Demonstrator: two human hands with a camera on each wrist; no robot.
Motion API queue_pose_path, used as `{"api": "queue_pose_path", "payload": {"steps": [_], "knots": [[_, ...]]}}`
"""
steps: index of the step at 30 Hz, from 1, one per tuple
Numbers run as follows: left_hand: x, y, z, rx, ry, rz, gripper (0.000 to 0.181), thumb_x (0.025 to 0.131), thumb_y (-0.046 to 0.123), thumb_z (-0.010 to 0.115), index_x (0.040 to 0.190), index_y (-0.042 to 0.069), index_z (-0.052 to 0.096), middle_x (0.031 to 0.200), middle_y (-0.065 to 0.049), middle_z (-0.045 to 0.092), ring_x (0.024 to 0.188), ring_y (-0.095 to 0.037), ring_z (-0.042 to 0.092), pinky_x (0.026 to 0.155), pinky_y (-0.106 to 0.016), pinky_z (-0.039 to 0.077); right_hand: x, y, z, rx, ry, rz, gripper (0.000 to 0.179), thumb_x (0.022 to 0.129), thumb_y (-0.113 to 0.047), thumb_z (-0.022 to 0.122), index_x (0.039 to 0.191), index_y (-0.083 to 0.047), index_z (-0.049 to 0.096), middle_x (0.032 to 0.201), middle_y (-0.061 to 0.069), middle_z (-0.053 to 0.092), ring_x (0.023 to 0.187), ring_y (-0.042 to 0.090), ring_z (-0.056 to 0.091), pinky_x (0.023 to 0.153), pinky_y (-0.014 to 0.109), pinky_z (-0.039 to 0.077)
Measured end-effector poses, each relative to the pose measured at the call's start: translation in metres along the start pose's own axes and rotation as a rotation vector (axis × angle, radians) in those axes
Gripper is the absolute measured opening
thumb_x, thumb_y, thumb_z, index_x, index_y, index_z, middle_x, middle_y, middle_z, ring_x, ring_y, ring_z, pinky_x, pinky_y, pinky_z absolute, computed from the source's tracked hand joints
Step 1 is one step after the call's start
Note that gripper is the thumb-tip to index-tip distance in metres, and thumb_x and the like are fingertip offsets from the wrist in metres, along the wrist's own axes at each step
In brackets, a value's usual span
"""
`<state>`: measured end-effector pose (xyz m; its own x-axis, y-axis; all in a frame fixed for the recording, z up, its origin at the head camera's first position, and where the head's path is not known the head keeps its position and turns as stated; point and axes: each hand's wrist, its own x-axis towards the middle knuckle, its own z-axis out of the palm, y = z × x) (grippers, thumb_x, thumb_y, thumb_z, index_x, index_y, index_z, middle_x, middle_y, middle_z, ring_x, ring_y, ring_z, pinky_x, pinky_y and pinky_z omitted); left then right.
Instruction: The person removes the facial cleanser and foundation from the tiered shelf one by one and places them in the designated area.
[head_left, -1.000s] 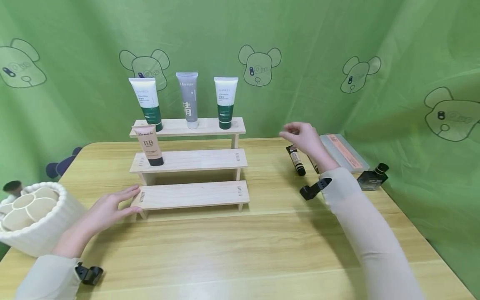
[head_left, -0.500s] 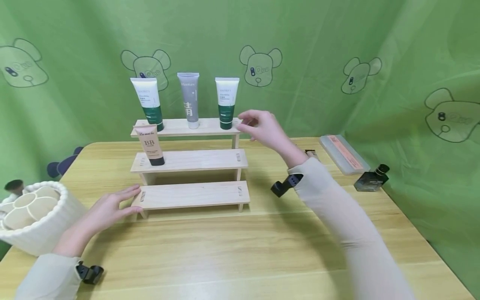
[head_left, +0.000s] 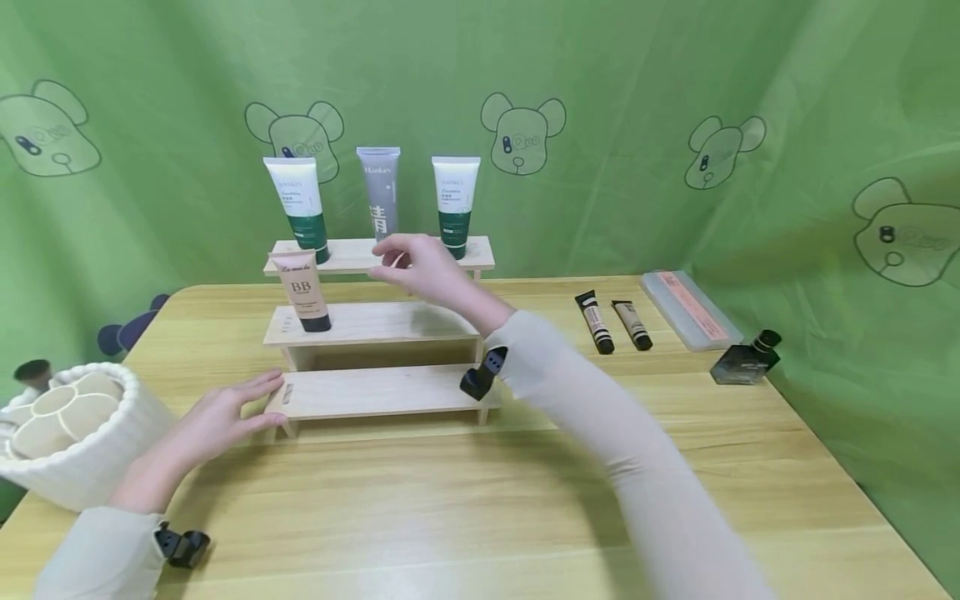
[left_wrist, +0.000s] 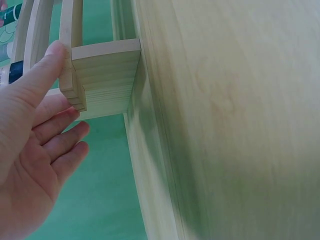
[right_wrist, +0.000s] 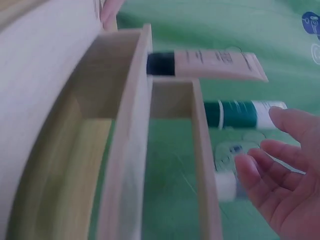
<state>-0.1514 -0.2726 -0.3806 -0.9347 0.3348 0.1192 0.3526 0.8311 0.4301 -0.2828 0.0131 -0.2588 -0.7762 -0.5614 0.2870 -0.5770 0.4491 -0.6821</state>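
One grey tube [head_left: 380,190] on wooden stand [head_left: 375,322], right hand [head_left: 429,267] near, grip loosely parted, left hand [head_left: 206,423] spread against bottom tier [head_left: 378,391].

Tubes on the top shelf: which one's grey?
The middle one is the grey tube, its bottom hidden behind the right hand. The left tube and right tube are white above and dark green below.
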Motion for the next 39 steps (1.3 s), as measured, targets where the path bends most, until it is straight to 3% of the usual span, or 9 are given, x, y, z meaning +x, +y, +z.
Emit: {"api": "queue_pose_path", "payload": {"steps": [9,15,25,39], "knots": [[0.002,0.002,-0.001,-0.007,-0.006,0.005,0.064,0.085,0.038,0.064,0.129,-0.005,0.048,0.134,-0.024,0.041,0.114,-0.049,0.043,0.092,-0.059,0.036,0.014,-0.007,0.039,0.144,-0.086,0.052,0.033,0.086,-0.016,0.067,0.114,-0.001,0.06,0.093,0.007,0.06,0.081,0.015,0.058,0.057,0.024,0.054],[0.003,0.002,-0.001,-0.002,0.0,0.02,0.063,0.085,0.037,0.065,0.129,-0.005,0.048,0.134,-0.024,0.042,0.113,-0.048,0.043,0.092,-0.059,0.036,0.015,-0.003,0.059,0.26,-0.079,0.096,0.032,0.085,-0.014,0.068,0.112,0.0,0.06,0.09,0.006,0.059,0.076,0.017,0.058,0.056,0.028,0.055],[0.002,-0.001,0.0,0.003,0.011,0.035,0.063,0.084,0.037,0.066,0.128,-0.005,0.049,0.133,-0.024,0.043,0.112,-0.049,0.045,0.09,-0.058,0.038,0.018,-0.005,0.078,0.225,-0.077,0.079,0.031,0.083,-0.012,0.069,0.111,0.0,0.062,0.086,0.004,0.06,0.07,0.013,0.059,0.05,0.027,0.054],[0.001,-0.002,0.001,0.002,0.016,0.04,0.063,0.084,0.036,0.066,0.128,-0.006,0.049,0.133,-0.024,0.043,0.112,-0.048,0.044,0.091,-0.058,0.038,0.02,-0.006,0.088,0.225,-0.057,0.097,0.025,0.085,-0.01,0.067,0.108,-0.001,0.063,0.084,0.004,0.059,0.066,0.013,0.057,0.048,0.026,0.053]]}}
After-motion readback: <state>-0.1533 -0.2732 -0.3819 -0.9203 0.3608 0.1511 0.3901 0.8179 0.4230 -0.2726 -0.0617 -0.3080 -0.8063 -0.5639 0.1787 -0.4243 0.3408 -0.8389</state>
